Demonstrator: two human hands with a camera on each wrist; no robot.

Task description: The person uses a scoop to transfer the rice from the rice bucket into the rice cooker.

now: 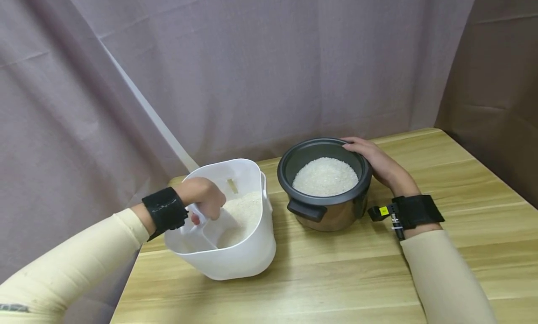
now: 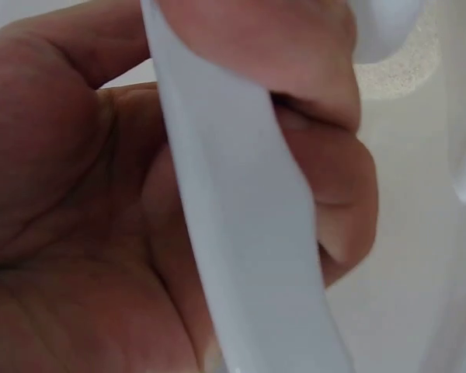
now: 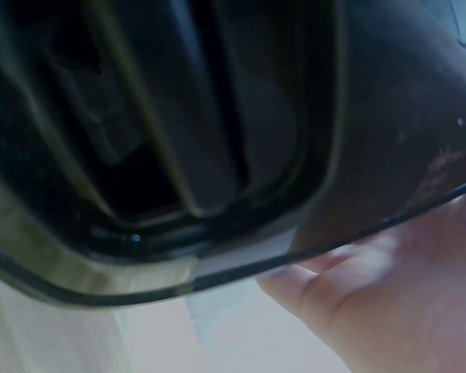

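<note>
A: What is the left hand (image 1: 204,197) doing?

B: It is down inside the white plastic rice bin (image 1: 252,256), which stands on the counter (image 1: 336,277) just left of the rice cooker pot (image 1: 325,211). Its fingers (image 2: 326,194) are curled round the handle of a white scoop (image 1: 210,230); the left wrist view shows that flat white handle (image 2: 241,233) crossing the palm with the fingers wrapped over it

A: And the scoop itself?

B: Its bowl lies low in the bin, on the near side, against the heap of raw white rice (image 1: 245,212) that fills the bin's far right part

A: Where is the right hand (image 1: 374,160)?

B: On the far right side of the pot. The fingers lie over the dark rim and the palm rests against the outer wall, so they hold the pot by its edge. The right wrist view is close and dim: it shows the pot's dark side handle (image 3: 179,132) and part of the palm (image 3: 388,303) beside the wall

A: What is in the pot?

B: A mound of white rice (image 1: 325,176), lying well below the rim. Another dark handle (image 1: 306,209) faces the near side. Both wrists wear black bands, and a mauve curtain (image 1: 252,58) hangs behind the counter
</note>
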